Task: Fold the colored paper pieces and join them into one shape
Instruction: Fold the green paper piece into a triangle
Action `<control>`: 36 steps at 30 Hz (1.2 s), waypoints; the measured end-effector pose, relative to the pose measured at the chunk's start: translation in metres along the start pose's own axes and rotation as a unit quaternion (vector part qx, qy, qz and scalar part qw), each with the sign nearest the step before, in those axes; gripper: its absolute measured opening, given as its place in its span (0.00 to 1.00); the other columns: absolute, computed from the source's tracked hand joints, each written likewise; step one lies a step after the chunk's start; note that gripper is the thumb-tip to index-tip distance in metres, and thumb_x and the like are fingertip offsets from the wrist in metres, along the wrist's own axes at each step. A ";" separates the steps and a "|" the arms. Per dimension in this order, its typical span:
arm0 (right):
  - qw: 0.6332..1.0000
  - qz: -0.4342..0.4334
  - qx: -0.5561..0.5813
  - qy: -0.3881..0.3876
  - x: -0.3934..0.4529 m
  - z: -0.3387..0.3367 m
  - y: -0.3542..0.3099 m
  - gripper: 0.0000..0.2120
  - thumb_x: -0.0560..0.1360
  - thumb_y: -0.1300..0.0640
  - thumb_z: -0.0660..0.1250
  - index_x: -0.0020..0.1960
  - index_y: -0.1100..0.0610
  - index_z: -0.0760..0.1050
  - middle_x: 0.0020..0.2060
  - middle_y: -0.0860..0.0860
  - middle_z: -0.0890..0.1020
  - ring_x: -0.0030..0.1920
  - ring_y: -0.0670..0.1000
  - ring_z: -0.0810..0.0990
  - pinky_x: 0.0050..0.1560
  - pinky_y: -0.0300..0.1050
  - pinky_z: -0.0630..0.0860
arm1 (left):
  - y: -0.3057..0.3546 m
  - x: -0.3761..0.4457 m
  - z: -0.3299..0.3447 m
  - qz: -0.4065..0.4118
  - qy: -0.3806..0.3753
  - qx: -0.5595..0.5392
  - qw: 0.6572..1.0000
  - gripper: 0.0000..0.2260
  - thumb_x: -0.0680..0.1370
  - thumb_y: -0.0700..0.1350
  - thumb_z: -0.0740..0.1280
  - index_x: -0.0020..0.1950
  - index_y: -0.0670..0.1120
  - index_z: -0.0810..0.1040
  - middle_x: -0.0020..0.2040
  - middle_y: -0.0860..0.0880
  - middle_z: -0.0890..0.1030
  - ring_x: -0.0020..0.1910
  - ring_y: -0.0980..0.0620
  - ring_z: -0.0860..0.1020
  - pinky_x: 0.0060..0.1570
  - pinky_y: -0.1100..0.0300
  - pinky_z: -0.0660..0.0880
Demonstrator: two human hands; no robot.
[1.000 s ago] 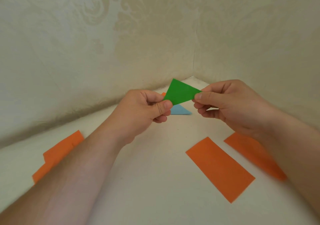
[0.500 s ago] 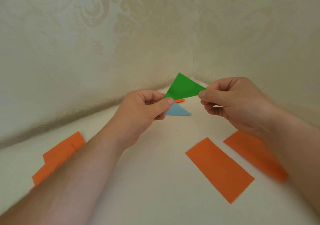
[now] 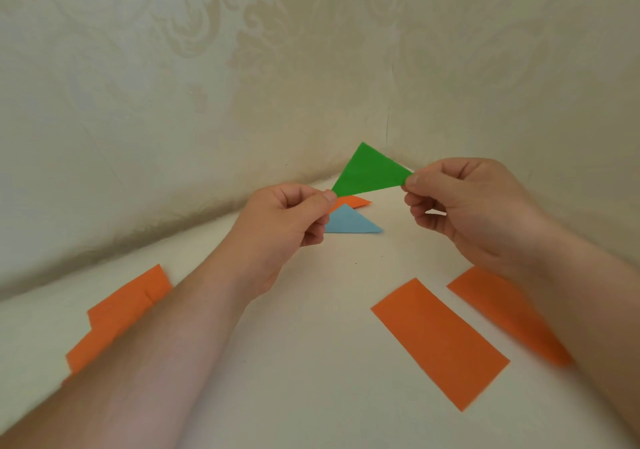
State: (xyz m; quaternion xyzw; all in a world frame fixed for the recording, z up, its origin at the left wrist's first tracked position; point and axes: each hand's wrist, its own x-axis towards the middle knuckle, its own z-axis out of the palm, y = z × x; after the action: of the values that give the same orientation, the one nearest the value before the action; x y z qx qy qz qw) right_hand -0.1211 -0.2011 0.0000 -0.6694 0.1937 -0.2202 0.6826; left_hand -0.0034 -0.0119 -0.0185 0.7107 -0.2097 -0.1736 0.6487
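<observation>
Since 1 second ago the green triangle [image 3: 369, 172] has risen and tilted, uncovering the small orange piece [image 3: 351, 201] and blue triangle [image 3: 349, 221] near the table's [image 3: 311, 362] far corner. Left hand [image 3: 287, 218] and right hand [image 3: 464, 202] each pinch 1 tip, likely readying a join. No containers appear.

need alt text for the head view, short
Two hands, left hand and right hand, pinch opposite corners of a green paper triangle above a white table. A blue triangle and orange paper strips lie below.
</observation>
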 end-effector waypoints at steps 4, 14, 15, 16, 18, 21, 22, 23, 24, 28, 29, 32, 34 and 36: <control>0.995 -0.055 -0.059 0.064 0.002 -0.002 0.002 0.10 0.76 0.62 0.72 0.36 0.57 0.82 0.31 0.52 0.82 0.33 0.48 0.79 0.41 0.46 0.79 | -0.001 0.000 -0.001 0.043 0.068 0.050 0.996 0.10 0.80 0.48 0.71 0.39 0.49 0.82 0.32 0.52 0.77 0.33 0.54 0.73 0.44 0.54 0.75; 0.886 -0.357 -0.291 -0.061 -0.009 0.010 0.020 0.07 0.73 0.60 0.76 0.44 0.49 0.85 0.42 0.45 0.82 0.43 0.51 0.81 0.42 0.42 0.77 | 0.002 -0.016 0.024 0.003 -0.105 -0.114 0.988 0.16 0.75 0.54 0.74 0.54 0.43 0.82 0.50 0.46 0.87 0.49 0.51 0.85 0.50 0.56 0.80; 0.883 -0.359 -0.293 -0.072 -0.009 0.009 0.021 0.07 0.72 0.61 0.76 0.45 0.49 0.86 0.43 0.45 0.82 0.43 0.51 0.81 0.43 0.42 0.77 | 0.002 -0.016 0.024 0.000 -0.105 -0.118 0.987 0.15 0.74 0.53 0.73 0.53 0.44 0.82 0.48 0.47 0.87 0.47 0.52 0.85 0.49 0.57 0.80; 0.880 -0.362 -0.298 -0.078 -0.008 0.008 0.020 0.07 0.72 0.61 0.77 0.45 0.49 0.86 0.43 0.45 0.82 0.44 0.51 0.80 0.43 0.41 0.76 | 0.003 -0.017 0.024 -0.004 -0.102 -0.119 0.988 0.13 0.75 0.52 0.72 0.53 0.44 0.82 0.47 0.48 0.87 0.46 0.52 0.85 0.48 0.58 0.80; 0.869 -0.372 -0.317 -0.083 -0.008 0.007 0.021 0.06 0.71 0.60 0.78 0.45 0.50 0.86 0.44 0.45 0.81 0.44 0.50 0.79 0.43 0.41 0.75 | 0.002 -0.016 0.023 -0.016 -0.096 -0.116 0.989 0.08 0.80 0.46 0.70 0.53 0.42 0.83 0.47 0.46 0.87 0.45 0.51 0.85 0.46 0.58 0.81; 0.865 -0.365 -0.327 -0.107 -0.008 0.007 0.021 0.06 0.69 0.52 0.79 0.45 0.49 0.85 0.46 0.45 0.80 0.46 0.50 0.79 0.44 0.41 0.75 | 0.003 -0.017 0.023 -0.039 -0.104 -0.111 0.988 0.10 0.83 0.41 0.65 0.56 0.37 0.83 0.51 0.38 0.86 0.44 0.49 0.85 0.44 0.58 0.82; 0.869 -0.354 -0.326 -0.118 -0.009 0.008 0.020 0.07 0.69 0.48 0.78 0.45 0.48 0.85 0.46 0.44 0.79 0.47 0.50 0.79 0.44 0.41 0.75 | 0.004 -0.018 0.023 -0.042 -0.104 -0.112 0.987 0.10 0.83 0.40 0.64 0.55 0.36 0.83 0.51 0.37 0.86 0.44 0.49 0.85 0.43 0.58 0.82; 0.873 -0.342 -0.322 -0.130 -0.011 0.008 0.020 0.09 0.68 0.45 0.77 0.46 0.47 0.85 0.46 0.43 0.79 0.47 0.50 0.79 0.45 0.40 0.75 | 0.004 -0.018 0.024 -0.043 -0.103 -0.112 0.988 0.10 0.83 0.39 0.63 0.53 0.36 0.83 0.50 0.38 0.86 0.44 0.48 0.85 0.42 0.57 0.82; 0.881 -0.328 -0.314 -0.135 -0.012 0.009 0.019 0.10 0.67 0.43 0.77 0.45 0.46 0.85 0.46 0.43 0.79 0.47 0.50 0.79 0.44 0.39 0.75 | 0.004 -0.017 0.024 -0.043 -0.100 -0.109 0.988 0.10 0.84 0.38 0.62 0.51 0.38 0.83 0.48 0.39 0.86 0.43 0.48 0.85 0.41 0.57 0.83; 0.926 -0.253 -0.276 -0.037 -0.006 0.009 0.017 0.14 0.71 0.47 0.78 0.32 0.51 0.78 0.29 0.43 0.77 0.30 0.44 0.74 0.32 0.38 0.69 | 0.002 -0.016 0.024 -0.038 -0.076 -0.073 0.994 0.12 0.84 0.39 0.62 0.48 0.44 0.84 0.45 0.43 0.87 0.40 0.48 0.85 0.39 0.57 0.83; 0.935 -0.220 -0.277 -0.009 -0.003 0.008 0.016 0.19 0.71 0.47 0.78 0.29 0.54 0.74 0.25 0.43 0.72 0.26 0.44 0.69 0.29 0.37 0.66 | 0.002 -0.016 0.023 -0.033 -0.068 -0.063 0.995 0.11 0.85 0.39 0.62 0.50 0.44 0.84 0.45 0.44 0.87 0.40 0.48 0.86 0.38 0.57 0.83; 0.960 -0.115 -0.255 -0.012 0.001 0.004 0.013 0.22 0.70 0.44 0.78 0.33 0.59 0.74 0.24 0.46 0.70 0.25 0.44 0.65 0.26 0.35 0.63 | -0.001 -0.015 0.022 -0.007 -0.059 -0.038 0.998 0.10 0.85 0.41 0.62 0.55 0.45 0.84 0.45 0.46 0.87 0.39 0.49 0.85 0.39 0.58 0.82; 0.969 -0.064 -0.227 -0.076 -0.002 0.006 0.012 0.16 0.68 0.44 0.79 0.41 0.56 0.82 0.30 0.49 0.78 0.30 0.43 0.70 0.31 0.35 0.67 | -0.002 -0.015 0.022 0.013 -0.071 -0.029 0.997 0.10 0.86 0.41 0.62 0.58 0.44 0.83 0.46 0.46 0.87 0.40 0.50 0.85 0.41 0.58 0.83; 0.977 -0.043 -0.150 -0.148 -0.004 0.009 0.011 0.11 0.69 0.49 0.78 0.47 0.54 0.86 0.35 0.48 0.83 0.32 0.43 0.73 0.33 0.35 0.69 | -0.003 -0.017 0.023 0.029 -0.088 -0.033 0.995 0.10 0.86 0.40 0.61 0.61 0.43 0.82 0.47 0.46 0.87 0.41 0.50 0.85 0.43 0.57 0.83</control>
State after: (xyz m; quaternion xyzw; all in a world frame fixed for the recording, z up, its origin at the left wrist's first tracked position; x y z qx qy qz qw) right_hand -0.1190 -0.1912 -0.0106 -0.7969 0.0926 -0.1167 0.5854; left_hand -0.0295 -0.0228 -0.0239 0.6644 -0.2804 -0.2238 0.6556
